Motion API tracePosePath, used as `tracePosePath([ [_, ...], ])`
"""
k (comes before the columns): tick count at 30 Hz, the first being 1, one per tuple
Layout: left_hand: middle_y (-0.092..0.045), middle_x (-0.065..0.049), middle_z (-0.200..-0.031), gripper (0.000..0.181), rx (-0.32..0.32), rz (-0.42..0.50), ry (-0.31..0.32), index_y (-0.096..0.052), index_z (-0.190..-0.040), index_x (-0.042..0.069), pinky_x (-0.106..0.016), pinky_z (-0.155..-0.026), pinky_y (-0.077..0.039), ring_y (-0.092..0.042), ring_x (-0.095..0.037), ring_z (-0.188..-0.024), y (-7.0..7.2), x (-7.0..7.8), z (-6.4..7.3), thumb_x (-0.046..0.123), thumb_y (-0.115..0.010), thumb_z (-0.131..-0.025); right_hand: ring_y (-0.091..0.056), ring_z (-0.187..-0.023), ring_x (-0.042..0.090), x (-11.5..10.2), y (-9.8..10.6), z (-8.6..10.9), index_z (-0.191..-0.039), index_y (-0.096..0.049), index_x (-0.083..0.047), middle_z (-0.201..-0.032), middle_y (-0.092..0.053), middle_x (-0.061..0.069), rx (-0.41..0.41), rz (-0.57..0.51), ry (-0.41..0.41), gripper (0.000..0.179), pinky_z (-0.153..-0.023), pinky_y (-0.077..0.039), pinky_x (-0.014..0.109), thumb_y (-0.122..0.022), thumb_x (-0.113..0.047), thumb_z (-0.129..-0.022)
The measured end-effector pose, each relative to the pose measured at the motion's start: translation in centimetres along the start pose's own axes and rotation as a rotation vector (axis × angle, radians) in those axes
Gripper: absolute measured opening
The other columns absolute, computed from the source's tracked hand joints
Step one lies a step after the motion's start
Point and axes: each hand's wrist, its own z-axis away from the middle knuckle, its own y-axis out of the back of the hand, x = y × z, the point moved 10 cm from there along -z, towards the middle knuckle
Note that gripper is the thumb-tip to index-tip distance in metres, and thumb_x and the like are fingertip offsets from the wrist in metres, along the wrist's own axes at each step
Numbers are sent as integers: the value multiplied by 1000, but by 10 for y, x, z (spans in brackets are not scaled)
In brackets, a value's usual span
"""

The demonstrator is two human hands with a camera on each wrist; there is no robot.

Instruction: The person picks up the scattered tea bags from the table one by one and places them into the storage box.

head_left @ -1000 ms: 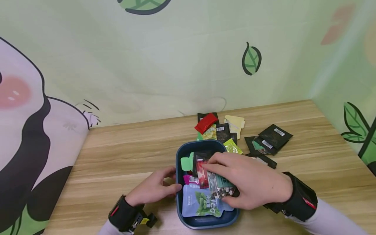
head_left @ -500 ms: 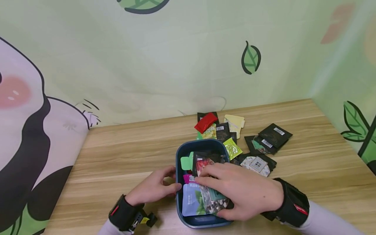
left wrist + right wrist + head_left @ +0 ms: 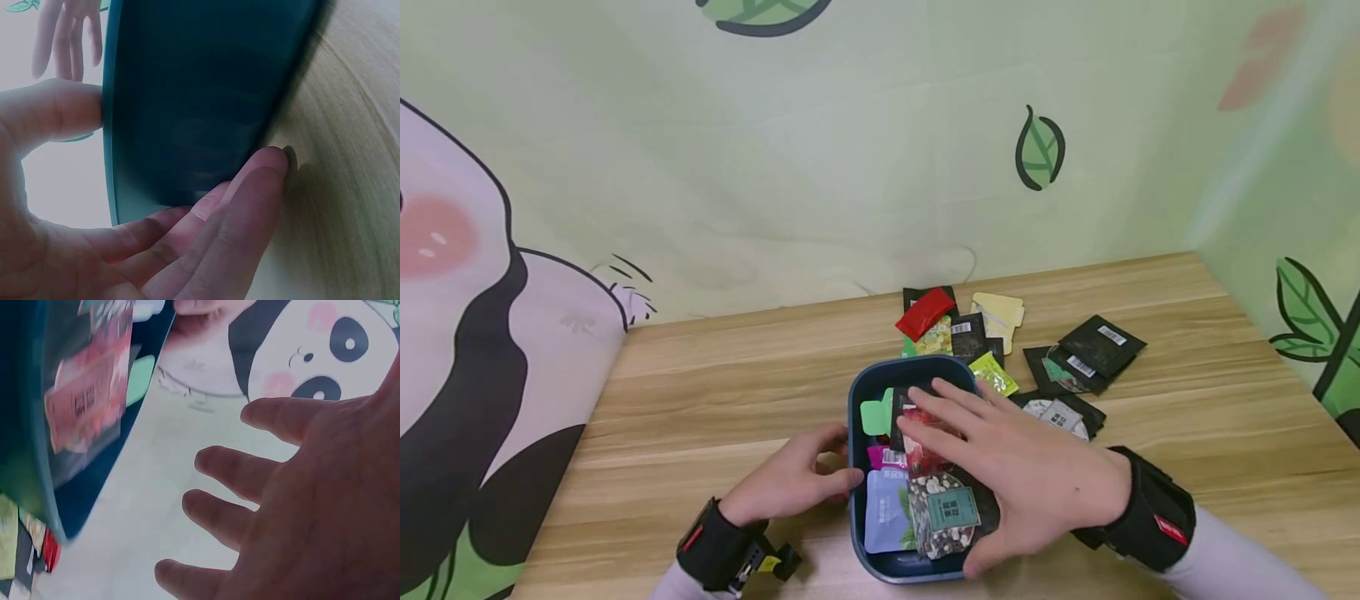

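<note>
A dark blue plastic bin [image 3: 859, 542] holds several packets. My left hand [image 3: 790, 482] holds the bin's left wall; in the left wrist view its thumb [image 3: 69, 109] meets the rim and its fingers [image 3: 244, 212] lie along the outside, low down. My right hand [image 3: 1026, 475] is spread over the bin's right side, holding nothing, as its separate fingers [image 3: 231, 469] show in the right wrist view. Just left of its thumb lies a packet with a teal label [image 3: 951, 508]. A red-fronted packet [image 3: 922, 454] is partly under its fingers. A light blue pouch [image 3: 886, 510] lies at the left.
Behind the bin lie a red packet [image 3: 925, 313], a cream packet [image 3: 997, 318] and a yellow-green sachet [image 3: 993, 374]. Black packets [image 3: 1101, 343] are stacked at the right. The wooden table [image 3: 730, 379] meets a printed backdrop [image 3: 850, 167] at its far edge.
My right hand has let go of the teal-labelled packet, which now lies flat in the bin near the front. Its fingers have straightened and lifted off. The left hand stays at the bin.
</note>
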Motion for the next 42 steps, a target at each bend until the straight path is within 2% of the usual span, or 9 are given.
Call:
tracePosePath([
  [5, -59, -13, -123, 53, -4, 18, 4, -53, -137, 5, -35, -75, -58, -59, -26, -103, 0, -1, 0, 31, -65, -93, 1, -153, 22, 23, 14, 3, -163, -11, -33, -168, -4, -7, 42, 57, -84, 125, -118, -7, 60, -57, -90, -61],
  [10, -58, -13, -125, 53, -3, 20, 9, -52, -138, 5, -36, -75, -58, -59, -26, -103, 0, -1, 1, 30, -65, -93, -8, -152, 31, 53, 34, 10, -163, -17, -25, -168, -10, 2, 117, 118, -143, 128, -117, -11, 61, -61, -88, -61],
  [20, -59, -12, -122, 51, 1, -7, 20, -54, -136, 7, -36, -76, -58, -59, -26, -102, 0, -3, 1, 32, -64, -93, -23, -146, 43, 142, 58, 28, -161, -21, -13, -162, -21, 22, 167, 109, -368, 127, -113, -18, 67, -60, -86, -65],
  [27, -58, -13, -122, 51, 3, -4, 17, -54, -136, 6, -36, -76, -58, -59, -26, -102, -1, -2, 2, 31, -64, -93, -23, -140, 55, 204, 54, 49, -158, -25, -2, -156, -24, 31, 140, 139, -584, 126, -107, -15, 75, -57, -86, -68],
  [36, -58, -12, -122, 52, 0, -4, 18, -53, -136, 5, -36, -76, -58, -59, -26, -101, -1, -2, 1, 32, -65, -93, -29, -133, 58, 248, 39, 65, -153, -29, 8, -149, -26, 41, 120, 99, -711, 114, -102, -32, 71, -62, -72, -78],
  [42, -58, -12, -122, 53, -4, -11, 16, -53, -137, 5, -35, -77, -58, -59, -27, -102, 0, -3, 0, 33, -65, -93, -44, -119, 59, 264, 27, 72, -151, -30, 10, -140, -34, 43, 83, 83, -767, 107, -90, -44, 68, -69, -60, -80],
])
